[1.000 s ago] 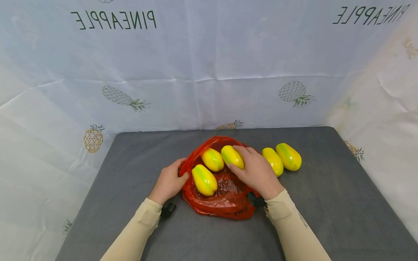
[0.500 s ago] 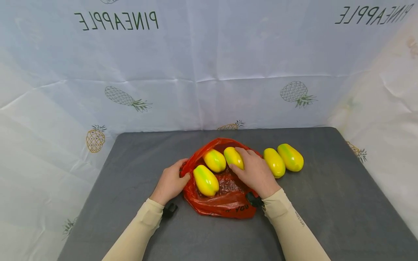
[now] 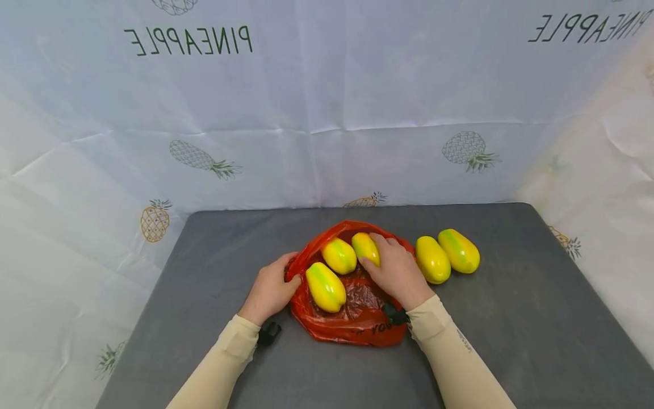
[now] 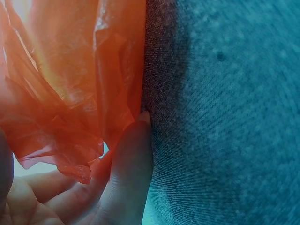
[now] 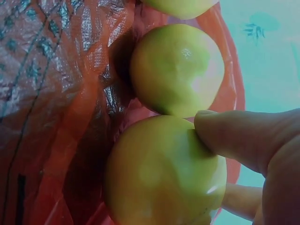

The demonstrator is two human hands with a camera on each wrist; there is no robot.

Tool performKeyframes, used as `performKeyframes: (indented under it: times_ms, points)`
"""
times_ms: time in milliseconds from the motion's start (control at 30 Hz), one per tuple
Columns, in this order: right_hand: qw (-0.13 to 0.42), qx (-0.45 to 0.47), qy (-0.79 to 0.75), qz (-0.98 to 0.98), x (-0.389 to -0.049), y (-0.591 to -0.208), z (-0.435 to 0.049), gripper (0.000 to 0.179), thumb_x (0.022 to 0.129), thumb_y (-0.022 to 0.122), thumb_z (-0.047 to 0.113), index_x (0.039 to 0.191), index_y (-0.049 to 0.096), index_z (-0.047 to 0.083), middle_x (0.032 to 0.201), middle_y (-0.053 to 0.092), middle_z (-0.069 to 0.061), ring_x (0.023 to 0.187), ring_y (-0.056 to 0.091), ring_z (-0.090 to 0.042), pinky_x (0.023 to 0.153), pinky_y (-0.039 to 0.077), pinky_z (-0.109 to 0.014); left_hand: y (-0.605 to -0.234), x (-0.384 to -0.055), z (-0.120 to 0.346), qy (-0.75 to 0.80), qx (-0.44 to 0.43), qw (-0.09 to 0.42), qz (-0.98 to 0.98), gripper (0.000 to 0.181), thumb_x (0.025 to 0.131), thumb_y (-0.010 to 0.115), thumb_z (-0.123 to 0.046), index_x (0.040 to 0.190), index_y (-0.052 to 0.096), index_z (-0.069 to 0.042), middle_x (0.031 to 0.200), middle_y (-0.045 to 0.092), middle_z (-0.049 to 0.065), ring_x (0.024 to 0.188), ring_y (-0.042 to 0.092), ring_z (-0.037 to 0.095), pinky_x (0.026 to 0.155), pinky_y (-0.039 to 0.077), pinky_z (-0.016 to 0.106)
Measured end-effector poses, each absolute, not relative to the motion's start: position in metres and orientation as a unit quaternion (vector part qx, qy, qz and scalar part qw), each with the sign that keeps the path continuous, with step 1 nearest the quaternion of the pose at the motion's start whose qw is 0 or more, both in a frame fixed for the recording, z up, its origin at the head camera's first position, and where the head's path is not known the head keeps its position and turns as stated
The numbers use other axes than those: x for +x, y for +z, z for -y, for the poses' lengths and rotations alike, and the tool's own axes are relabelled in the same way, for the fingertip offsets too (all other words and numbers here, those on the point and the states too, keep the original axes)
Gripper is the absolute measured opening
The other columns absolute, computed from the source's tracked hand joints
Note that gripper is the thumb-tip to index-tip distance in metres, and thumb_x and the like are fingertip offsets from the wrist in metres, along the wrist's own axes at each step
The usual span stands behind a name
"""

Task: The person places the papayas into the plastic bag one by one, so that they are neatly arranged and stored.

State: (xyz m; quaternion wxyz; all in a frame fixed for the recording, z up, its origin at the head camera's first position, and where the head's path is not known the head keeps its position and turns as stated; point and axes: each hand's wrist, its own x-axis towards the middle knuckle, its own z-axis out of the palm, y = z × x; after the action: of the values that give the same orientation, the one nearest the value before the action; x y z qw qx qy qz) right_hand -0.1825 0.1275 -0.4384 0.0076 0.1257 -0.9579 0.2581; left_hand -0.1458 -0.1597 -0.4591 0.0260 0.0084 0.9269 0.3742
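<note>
The red plastic bag [image 3: 375,338] lies on the grey bench [image 3: 490,341] with its mouth spread toward the head camera. Contents: three yellow-green fruits. The front fruit [image 3: 326,287] occupies the left part of the bag, its long axis slanted. The middle fruit [image 3: 339,255] sits just behind it, toward the rear wall. The held fruit [image 3: 365,249] is located to the right of the middle fruit, inside the rear rim. Dark lettering is printed on the front panel of the bag; creases hide part of it.

The left hand [image 3: 271,291] is positioned at the left rim. Its grip pinches the bag film between thumb and fingers; the left wrist view shows the film gathered at the fingertips. The right hand [image 3: 399,272] extends over the right rim, back of the hand upward, forearm slanting in from the lower right. Its grip is engaged on the held fruit, with the thumb on the near side and a finger visible beyond it.

Relative to the right grip, the held fruit projects to the left of the thumb and fingers. Outside the bag, the near outer fruit [image 3: 433,260] and the far outer fruit [image 3: 458,251] lie side by side on the bench, to the right of the right hand.
</note>
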Motion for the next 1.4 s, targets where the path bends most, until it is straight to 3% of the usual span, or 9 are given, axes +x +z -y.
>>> performKeyframes:
  times_ms: [633,867,1033,1200,1400]
  points:
    - [-0.01,0.118,0.257,0.959,-0.189,-0.442,-0.124,0.067,0.105,0.068,0.04,0.158,0.049,0.003,0.149,0.062,-0.025,0.129,0.064,-0.045,0.108,0.054,-0.063,-0.461,-0.145,0.161,0.371,0.011,0.023,-0.928,0.054,0.101,0.069,-0.019,0.153,0.058,-0.008,0.133,0.074,0.012,0.085,0.069,0.016,0.082,0.066,0.037]
    - [-0.015,0.115,0.261,0.958,-0.181,-0.431,-0.125,0.074,0.104,0.069,0.043,0.16,0.046,0.001,0.155,0.058,-0.026,0.138,0.06,-0.046,0.114,0.05,-0.064,-0.461,-0.146,0.161,0.379,0.009,0.029,-0.925,0.054,0.101,0.067,-0.02,0.153,0.058,-0.009,0.134,0.074,0.011,0.086,0.069,0.016,0.084,0.066,0.039]
    - [0.006,0.116,0.266,0.957,-0.169,-0.417,-0.134,0.07,0.102,0.072,0.042,0.157,0.052,0.003,0.153,0.061,-0.023,0.138,0.06,-0.044,0.114,0.05,-0.063,-0.46,-0.147,0.158,0.383,0.011,0.038,-0.923,0.058,0.102,0.068,-0.023,0.156,0.054,-0.01,0.134,0.074,0.012,0.082,0.069,0.016,0.08,0.065,0.035]
    - [0.038,0.11,0.271,0.956,-0.161,-0.402,-0.156,0.063,0.103,0.071,0.04,0.154,0.057,0.006,0.151,0.063,-0.02,0.135,0.063,-0.042,0.11,0.054,-0.061,-0.457,-0.141,0.162,0.383,-0.004,0.04,-0.923,0.064,0.103,0.068,-0.03,0.16,0.049,-0.011,0.138,0.072,0.012,0.09,0.072,0.019,0.08,0.065,0.036]
    - [0.07,0.077,0.245,0.964,-0.168,-0.394,-0.203,0.06,0.105,0.066,0.037,0.153,0.057,0.002,0.152,0.06,-0.028,0.133,0.061,-0.049,0.108,0.051,-0.069,-0.455,-0.127,0.17,0.392,-0.024,0.049,-0.918,0.068,0.103,0.069,-0.04,0.162,0.047,-0.013,0.14,0.07,0.014,0.099,0.075,0.022,0.081,0.066,0.039]
